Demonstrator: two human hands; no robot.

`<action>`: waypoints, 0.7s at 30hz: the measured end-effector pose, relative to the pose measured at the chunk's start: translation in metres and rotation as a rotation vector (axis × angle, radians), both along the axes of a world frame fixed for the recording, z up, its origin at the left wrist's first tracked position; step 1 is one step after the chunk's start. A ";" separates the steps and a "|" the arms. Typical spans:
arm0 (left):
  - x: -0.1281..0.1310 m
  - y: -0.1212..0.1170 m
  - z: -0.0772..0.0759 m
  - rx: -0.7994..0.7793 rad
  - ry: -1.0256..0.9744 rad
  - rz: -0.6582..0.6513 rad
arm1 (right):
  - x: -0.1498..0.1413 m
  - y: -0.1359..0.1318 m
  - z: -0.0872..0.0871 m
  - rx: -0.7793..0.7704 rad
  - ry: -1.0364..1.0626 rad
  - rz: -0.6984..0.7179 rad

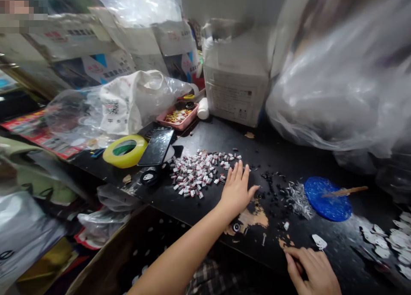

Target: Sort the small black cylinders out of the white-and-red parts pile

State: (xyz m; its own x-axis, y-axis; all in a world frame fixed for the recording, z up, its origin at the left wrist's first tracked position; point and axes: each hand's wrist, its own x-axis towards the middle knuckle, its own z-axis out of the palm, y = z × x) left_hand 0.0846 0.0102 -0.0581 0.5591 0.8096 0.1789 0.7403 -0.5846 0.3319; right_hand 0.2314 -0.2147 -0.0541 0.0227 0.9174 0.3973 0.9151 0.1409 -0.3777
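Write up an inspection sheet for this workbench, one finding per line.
Surface: black table, top layer chipped near the front edge.
Job's things: pile of small white-and-red parts; scattered black bits; silver pins; white flat pieces.
Clutter: yellow tape roll, phone, pink tray, blue lid with a stick on it.
Hands: left hand flat, fingers spread, beside the pile; right hand curled at the table edge, grip unclear.
Cables: nothing seen.
Surroundings: plastic bags, white box, open carton below the table.
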 end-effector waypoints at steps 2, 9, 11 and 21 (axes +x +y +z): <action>0.006 0.009 -0.001 0.018 -0.010 0.007 | -0.002 0.001 0.002 0.003 0.010 -0.012; 0.025 0.000 -0.007 0.036 -0.117 -0.099 | -0.009 0.002 0.007 -0.005 0.061 -0.095; 0.033 -0.011 -0.009 0.031 -0.162 -0.134 | -0.009 0.002 0.007 -0.019 0.067 -0.119; 0.078 0.040 0.028 0.061 -0.129 -0.088 | 0.009 -0.003 0.003 0.091 -0.073 0.052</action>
State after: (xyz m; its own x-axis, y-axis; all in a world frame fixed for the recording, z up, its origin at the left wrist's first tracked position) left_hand 0.1630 0.0499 -0.0299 0.5962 0.7443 0.3009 0.6392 -0.6668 0.3831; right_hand 0.2401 -0.2181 -0.0513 -0.0561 0.8769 0.4775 0.9302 0.2196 -0.2940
